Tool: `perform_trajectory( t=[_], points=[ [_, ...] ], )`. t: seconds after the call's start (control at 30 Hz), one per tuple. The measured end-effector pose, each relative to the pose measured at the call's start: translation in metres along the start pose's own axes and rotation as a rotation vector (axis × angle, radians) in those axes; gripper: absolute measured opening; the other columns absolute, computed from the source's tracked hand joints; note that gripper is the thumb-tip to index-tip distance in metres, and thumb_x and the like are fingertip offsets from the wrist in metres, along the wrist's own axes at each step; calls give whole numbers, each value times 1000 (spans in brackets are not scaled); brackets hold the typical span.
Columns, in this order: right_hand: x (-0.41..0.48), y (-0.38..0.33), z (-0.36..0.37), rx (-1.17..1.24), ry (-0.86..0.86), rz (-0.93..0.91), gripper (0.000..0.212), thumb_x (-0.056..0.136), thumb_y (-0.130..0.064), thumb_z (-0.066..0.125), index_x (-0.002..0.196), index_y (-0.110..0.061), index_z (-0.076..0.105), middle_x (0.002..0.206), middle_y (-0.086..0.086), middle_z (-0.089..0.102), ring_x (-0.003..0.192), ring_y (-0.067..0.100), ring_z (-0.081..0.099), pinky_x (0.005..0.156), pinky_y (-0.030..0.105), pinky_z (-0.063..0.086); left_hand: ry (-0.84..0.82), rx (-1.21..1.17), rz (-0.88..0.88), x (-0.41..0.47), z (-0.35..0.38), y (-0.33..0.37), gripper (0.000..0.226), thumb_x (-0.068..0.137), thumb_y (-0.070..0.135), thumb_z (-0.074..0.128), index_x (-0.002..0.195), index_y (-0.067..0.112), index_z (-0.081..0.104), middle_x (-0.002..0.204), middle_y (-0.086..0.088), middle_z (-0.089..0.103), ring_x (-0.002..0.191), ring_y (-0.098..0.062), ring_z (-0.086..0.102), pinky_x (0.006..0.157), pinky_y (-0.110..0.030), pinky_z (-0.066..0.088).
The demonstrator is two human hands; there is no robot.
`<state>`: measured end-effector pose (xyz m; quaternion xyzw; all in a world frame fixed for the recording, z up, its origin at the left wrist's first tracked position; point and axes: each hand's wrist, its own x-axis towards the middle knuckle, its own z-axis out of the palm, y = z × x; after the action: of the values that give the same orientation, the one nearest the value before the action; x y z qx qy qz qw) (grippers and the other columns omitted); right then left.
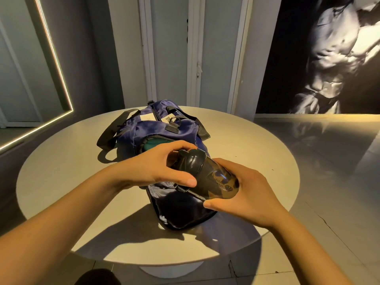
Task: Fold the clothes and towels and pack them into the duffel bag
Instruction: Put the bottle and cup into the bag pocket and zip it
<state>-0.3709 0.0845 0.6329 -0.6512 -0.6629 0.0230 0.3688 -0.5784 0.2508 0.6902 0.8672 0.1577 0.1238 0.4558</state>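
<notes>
A navy blue duffel bag (144,130) lies on a round beige table (61,171), its near end pocket (181,210) unzipped and gaping toward me. Something green (156,145) shows through the bag's top opening. Above the near pocket I hold a dark translucent shaker bottle (213,179) tilted on its side. My left hand (164,167) grips its black lid end. My right hand (246,192) wraps round the bottle's body and base. No loose clothes or towels are visible on the table.
The bag's black shoulder strap (111,132) loops out to the left on the table. White doors (170,48) stand behind the table, a lit mirror frame (55,64) at left, a large dark poster (329,54) at right.
</notes>
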Motion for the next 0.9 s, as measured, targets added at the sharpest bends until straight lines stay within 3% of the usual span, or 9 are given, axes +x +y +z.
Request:
perform_trajectory(
  t=[0.1, 0.2, 0.27, 0.33, 0.47, 0.6, 0.7, 0.8, 0.9],
  points=[
    [0, -2, 3, -31, -10, 0, 80, 68, -77, 70, 139, -54, 42, 120, -31, 60, 106, 1, 60, 90, 30, 57, 37, -75, -27, -1, 4, -5, 73, 68, 54, 84, 132, 55, 49, 128, 26, 61, 122, -3, 60, 98, -30, 56],
    [0, -4, 8, -37, 10, -17, 79, 68, -80, 66, 138, -55, 39, 119, -33, 59, 106, -1, 58, 89, 24, 55, 108, -111, -13, -2, 10, -1, 61, 74, 57, 84, 126, 52, 53, 120, 26, 63, 113, -1, 64, 83, -23, 60],
    [-1, -5, 9, 44, -10, -4, 76, 67, -77, 72, 135, -56, 44, 116, -33, 61, 106, 1, 61, 87, 26, 57, 119, -63, 41, -5, 13, -1, 52, 78, 47, 81, 124, 43, 57, 115, 27, 65, 111, 4, 63, 83, -17, 57],
    [-1, -3, 10, 115, -57, -1, 73, 66, -70, 78, 132, -53, 51, 114, -29, 64, 105, 4, 63, 86, 30, 59, 102, -42, 69, -9, 15, -5, 56, 77, 47, 85, 125, 37, 58, 117, 21, 67, 112, -2, 64, 86, -16, 55],
    [1, -2, 14, 264, -138, 16, 68, 69, -52, 87, 130, -47, 58, 115, -19, 68, 106, 9, 66, 87, 30, 58, 93, -30, 92, -15, 15, -12, 56, 75, 38, 85, 124, 44, 58, 121, 19, 65, 116, -5, 64, 89, -17, 54],
    [1, -2, 18, 366, -218, 34, 61, 74, -34, 89, 128, -41, 62, 114, -11, 71, 106, 15, 68, 90, 30, 58, 61, -11, 97, -22, 15, -18, 65, 70, 45, 86, 127, 51, 54, 125, 23, 62, 122, -6, 60, 93, -22, 56],
    [4, -4, 23, 350, -210, 40, 64, 75, -36, 89, 130, -46, 59, 115, -17, 69, 107, 9, 66, 89, 25, 56, 58, -13, 90, -24, 12, -20, 69, 74, 38, 88, 132, 48, 52, 126, 26, 60, 123, -3, 59, 93, -20, 55],
    [6, -9, 24, 282, -148, 42, 66, 75, -44, 87, 130, -56, 52, 117, -25, 65, 108, 3, 64, 87, 21, 55, 87, -35, 70, -23, 6, -17, 73, 73, 44, 87, 135, 53, 49, 129, 30, 58, 124, 1, 57, 98, -25, 55],
    [7, -12, 22, 341, -111, 40, 64, 74, -38, 89, 128, -49, 58, 113, -23, 68, 107, 4, 65, 83, 16, 53, 80, -80, 72, -23, 2, -14, 69, 73, 37, 85, 131, 52, 52, 127, 27, 59, 123, -3, 60, 95, -27, 57]
  ],
)
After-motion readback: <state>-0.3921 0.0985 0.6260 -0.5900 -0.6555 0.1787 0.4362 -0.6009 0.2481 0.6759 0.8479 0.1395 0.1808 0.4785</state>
